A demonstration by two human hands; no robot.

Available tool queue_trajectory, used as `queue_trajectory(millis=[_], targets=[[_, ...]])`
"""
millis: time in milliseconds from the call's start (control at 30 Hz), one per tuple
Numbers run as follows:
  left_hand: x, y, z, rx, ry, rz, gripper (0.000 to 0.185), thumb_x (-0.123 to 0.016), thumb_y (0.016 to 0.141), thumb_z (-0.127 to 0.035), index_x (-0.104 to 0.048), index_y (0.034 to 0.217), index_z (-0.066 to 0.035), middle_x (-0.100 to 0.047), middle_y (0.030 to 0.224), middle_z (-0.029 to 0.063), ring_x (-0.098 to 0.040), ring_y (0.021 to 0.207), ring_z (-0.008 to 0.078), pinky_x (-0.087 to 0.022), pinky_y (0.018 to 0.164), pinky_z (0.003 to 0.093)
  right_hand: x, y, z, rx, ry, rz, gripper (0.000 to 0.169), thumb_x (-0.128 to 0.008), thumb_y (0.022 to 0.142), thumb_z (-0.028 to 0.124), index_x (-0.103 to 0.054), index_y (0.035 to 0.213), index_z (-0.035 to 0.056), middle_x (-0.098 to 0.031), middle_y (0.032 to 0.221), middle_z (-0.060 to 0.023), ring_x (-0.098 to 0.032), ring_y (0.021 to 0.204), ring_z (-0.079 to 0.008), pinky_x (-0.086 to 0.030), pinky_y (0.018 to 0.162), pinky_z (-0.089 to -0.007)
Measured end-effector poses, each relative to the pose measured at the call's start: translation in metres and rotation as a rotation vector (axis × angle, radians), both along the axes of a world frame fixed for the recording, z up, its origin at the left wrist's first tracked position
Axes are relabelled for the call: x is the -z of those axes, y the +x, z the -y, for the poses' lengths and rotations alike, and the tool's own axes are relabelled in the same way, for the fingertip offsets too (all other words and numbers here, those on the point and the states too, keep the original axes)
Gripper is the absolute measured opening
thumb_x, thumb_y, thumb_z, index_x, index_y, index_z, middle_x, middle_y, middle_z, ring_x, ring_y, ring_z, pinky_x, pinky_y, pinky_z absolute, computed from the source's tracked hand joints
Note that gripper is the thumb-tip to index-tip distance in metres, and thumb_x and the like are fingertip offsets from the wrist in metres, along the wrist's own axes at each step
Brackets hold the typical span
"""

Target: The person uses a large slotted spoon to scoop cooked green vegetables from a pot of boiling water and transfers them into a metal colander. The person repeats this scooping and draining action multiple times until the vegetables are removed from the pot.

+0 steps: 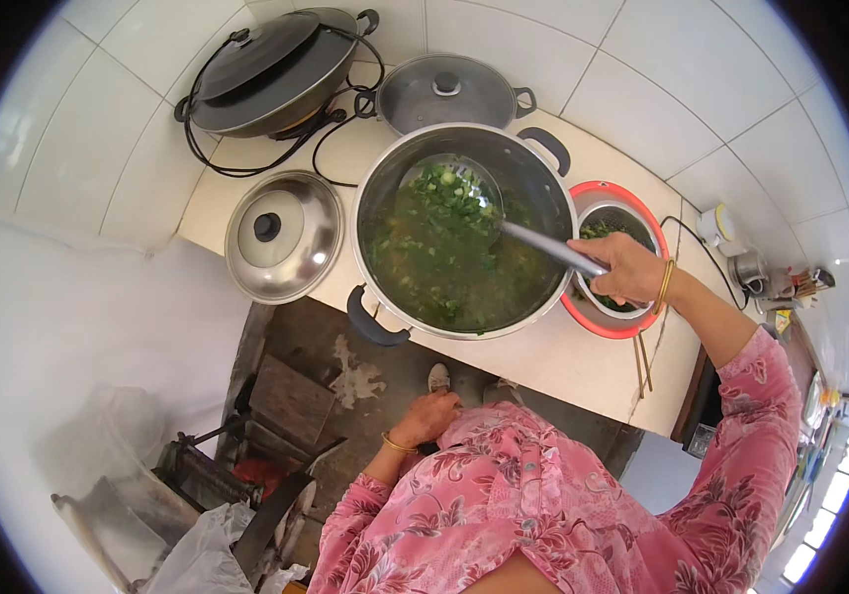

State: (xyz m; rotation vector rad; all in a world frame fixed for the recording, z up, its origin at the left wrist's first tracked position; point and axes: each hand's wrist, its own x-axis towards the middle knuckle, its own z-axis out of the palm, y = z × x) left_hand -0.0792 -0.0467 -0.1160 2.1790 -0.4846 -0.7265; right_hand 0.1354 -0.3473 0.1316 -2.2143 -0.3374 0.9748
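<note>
My right hand (628,267) grips the grey handle of a metal ladle (547,245), above the right rim of a large two-handled pot (469,334). The ladle's wide bowl sits in greenish soup (454,260), with chopped greens and pale round slices in and around it. Beneath my right hand, a metal bowl (643,219) of leafy greens stands inside a red-rimmed basin (580,319), partly hidden by the hand. My left hand (424,419) is low at the front of my pink flowered shirt, fingers curled; whether it holds the cloth is unclear.
A steel lid with a glass centre (306,260) lies left of the pot. Behind stand a glass-lidded pan (424,96) and a black lidded wok (276,96) with a looped cord. Chopsticks (643,367) lie near the counter's front edge. Plastic bags (202,553) are at lower left.
</note>
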Motion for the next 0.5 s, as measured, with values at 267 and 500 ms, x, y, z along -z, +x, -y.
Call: queue_trajectory(millis=[267, 500], targets=[[-0.001, -0.003, -0.008, -0.038, 0.04, -0.083, 0.023, -0.056, 0.084, -0.02, -0.058, 0.103, -0.008, -0.061, 0.102, 0.0187, -0.058, 0.094, 0.0397, -0.047, 0.078, 0.0492, 0.029, -0.02, -0.004, 0.277, 0.295, -0.352, 0.061, -0.06, 0.069, -0.009, -0.049, 0.129, -0.0066, -0.06, 0.07, -0.0065, -0.052, 0.046, -0.0086, -0.041, 0.042, -0.0235], [-0.006, -0.003, -0.007, -0.041, 0.009, -0.024, 0.024, -0.057, 0.084, -0.021, -0.058, 0.104, -0.007, -0.061, 0.103, 0.0185, -0.058, 0.094, 0.0393, -0.047, 0.078, 0.0484, 0.021, -0.036, -0.008, 0.414, 0.415, -0.422, 0.061, -0.06, 0.071, -0.007, -0.046, 0.13, -0.0091, -0.061, 0.073, -0.0094, -0.054, 0.046, -0.0099, -0.04, 0.036, -0.0247]])
